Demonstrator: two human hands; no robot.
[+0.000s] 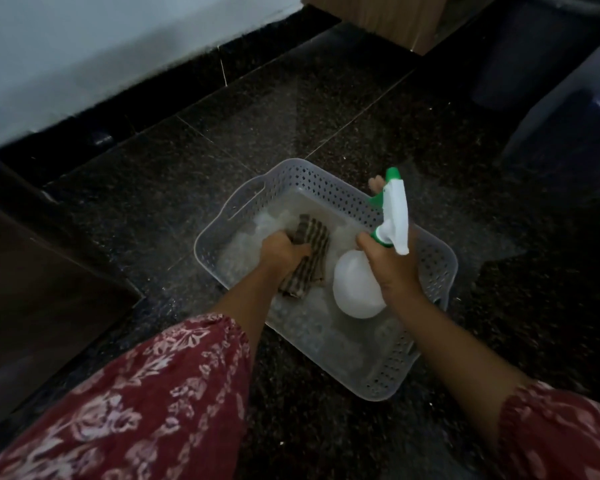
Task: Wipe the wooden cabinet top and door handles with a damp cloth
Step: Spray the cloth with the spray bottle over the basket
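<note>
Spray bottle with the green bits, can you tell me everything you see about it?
The spray bottle looks like white plastic, with a round body, a white trigger head and a green nozzle tip and collar. It is tilted, nozzle pointing up and away, and held over the grey basket. The right hand holds it around the neck. Its contents cannot be seen.

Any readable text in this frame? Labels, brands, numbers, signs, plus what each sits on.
None readable in the head view.
spray bottle, held in the right hand: plain white body, no label showing.
cloth, gripped by the left hand: checked weave only.
basket: bare perforated plastic, no marking.
sleeve: floral print, no letters.
</note>
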